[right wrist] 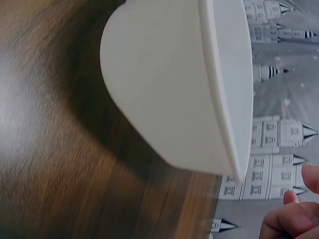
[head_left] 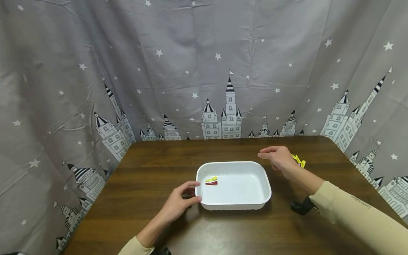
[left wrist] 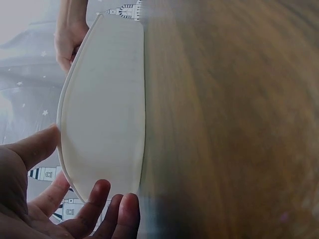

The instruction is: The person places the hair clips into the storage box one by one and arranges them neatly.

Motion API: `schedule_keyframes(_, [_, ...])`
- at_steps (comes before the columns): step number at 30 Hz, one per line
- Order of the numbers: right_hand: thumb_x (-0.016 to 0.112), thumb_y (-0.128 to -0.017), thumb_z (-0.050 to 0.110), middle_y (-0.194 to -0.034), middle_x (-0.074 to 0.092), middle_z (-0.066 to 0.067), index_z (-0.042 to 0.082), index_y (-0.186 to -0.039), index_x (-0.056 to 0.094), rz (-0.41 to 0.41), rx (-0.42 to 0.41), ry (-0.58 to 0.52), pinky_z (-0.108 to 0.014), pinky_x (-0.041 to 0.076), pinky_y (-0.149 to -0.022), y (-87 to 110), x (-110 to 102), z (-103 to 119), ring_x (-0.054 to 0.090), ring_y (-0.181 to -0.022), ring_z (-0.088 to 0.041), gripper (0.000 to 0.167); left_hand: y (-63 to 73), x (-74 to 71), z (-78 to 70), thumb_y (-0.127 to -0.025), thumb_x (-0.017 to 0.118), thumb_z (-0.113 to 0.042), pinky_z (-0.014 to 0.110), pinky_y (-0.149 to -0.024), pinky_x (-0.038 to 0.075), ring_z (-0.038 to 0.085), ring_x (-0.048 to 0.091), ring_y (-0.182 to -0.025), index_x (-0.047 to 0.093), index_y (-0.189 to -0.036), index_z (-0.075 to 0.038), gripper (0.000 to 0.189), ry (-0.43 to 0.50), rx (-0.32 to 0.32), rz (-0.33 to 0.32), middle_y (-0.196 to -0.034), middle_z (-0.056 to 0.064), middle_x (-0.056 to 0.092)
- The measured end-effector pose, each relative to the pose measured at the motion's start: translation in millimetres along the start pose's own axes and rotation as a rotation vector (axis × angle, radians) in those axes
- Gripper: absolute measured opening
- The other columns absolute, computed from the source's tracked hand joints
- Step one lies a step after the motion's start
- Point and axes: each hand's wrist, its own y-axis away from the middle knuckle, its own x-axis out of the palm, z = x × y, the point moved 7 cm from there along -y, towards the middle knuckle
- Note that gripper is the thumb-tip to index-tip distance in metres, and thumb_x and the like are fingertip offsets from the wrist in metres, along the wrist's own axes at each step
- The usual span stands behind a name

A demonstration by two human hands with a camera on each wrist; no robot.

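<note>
A white rectangular plastic tray (head_left: 236, 205) stands on the wooden table. Inside it, near the left end, lie a yellow hair clip (head_left: 211, 179) and a red hair clip (head_left: 211, 183), side by side. My left hand (head_left: 180, 200) holds the tray's left end, thumb at the rim and fingers curled against the outer wall. Past the tray's far right corner, my right hand (head_left: 278, 158) is raised with the index finger pointing left and the other fingers bent; I cannot tell whether a clip is between its fingertips. Just right of it, several yellow clips (head_left: 299, 161) are partly hidden by that hand.
The brown wooden table (head_left: 153, 166) ends at a grey curtain (head_left: 178, 71) printed with stars and castles. A black wrist device (head_left: 302, 206) hangs below the right sleeve.
</note>
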Motion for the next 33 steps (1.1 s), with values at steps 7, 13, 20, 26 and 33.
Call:
schedule_keyframes(7, [0.072, -0.092, 0.030, -0.079, 0.056, 0.002, 0.001, -0.129, 0.064, -0.046, -0.009, -0.009, -0.028, 0.033, -0.045, -1.8, -20.7, -8.3, 0.033, -0.043, -0.011, 0.047, -0.4, -1.9, -1.5, -0.086, 0.080, -0.019, 0.034, -0.086, 0.050, 0.021, 0.063, -0.100, 0.067, -0.125, -0.012, 0.042, 0.001, 0.000, -0.027, -0.114, 0.011, 0.069])
schedule_keyframes(13, [0.072, -0.093, 0.030, -0.088, 0.062, 0.004, -0.003, -0.133, 0.059, -0.030, -0.010, -0.052, -0.026, 0.035, -0.044, -2.6, -35.5, -17.4, 0.033, -0.042, -0.007, 0.053, 0.7, -2.3, -3.0, -0.085, 0.081, -0.019, 0.034, -0.086, 0.049, 0.021, 0.063, -0.100, 0.068, -0.121, -0.013, 0.039, 0.004, -0.008, -0.040, -0.114, 0.010, 0.069])
schedule_keyframes(20, [0.073, -0.092, 0.033, -0.094, 0.065, 0.002, -0.003, -0.137, 0.057, -0.030, 0.016, -0.044, -0.025, 0.038, -0.048, -7.0, -50.1, -31.9, 0.034, -0.046, -0.004, 0.059, 3.2, -3.3, -2.2, -0.084, 0.081, -0.017, 0.034, -0.084, 0.049, 0.021, 0.063, -0.101, 0.068, -0.121, -0.013, 0.039, 0.014, -0.001, -0.050, -0.115, 0.009, 0.069])
schedule_keyframes(26, [0.073, -0.093, 0.034, -0.094, 0.063, 0.003, -0.005, -0.137, 0.056, -0.048, -0.005, -0.031, -0.026, 0.037, -0.048, -12.5, -63.9, -38.7, 0.032, -0.048, -0.003, 0.061, 2.8, -3.7, -1.6, -0.084, 0.082, -0.017, 0.033, -0.083, 0.050, 0.021, 0.063, -0.101, 0.068, -0.122, -0.013, 0.040, 0.016, 0.007, -0.050, -0.115, 0.008, 0.069])
schedule_keyframes(33, [0.073, -0.093, 0.032, -0.074, 0.058, 0.014, -0.007, -0.140, 0.051, -0.033, 0.002, -0.065, -0.024, 0.034, -0.044, -15.0, -74.4, -46.0, 0.031, -0.043, -0.003, 0.065, 2.6, -3.4, -1.0, -0.084, 0.082, -0.020, 0.034, -0.082, 0.050, 0.020, 0.064, -0.099, 0.068, -0.121, -0.015, 0.040, 0.008, -0.009, -0.046, -0.114, 0.007, 0.069])
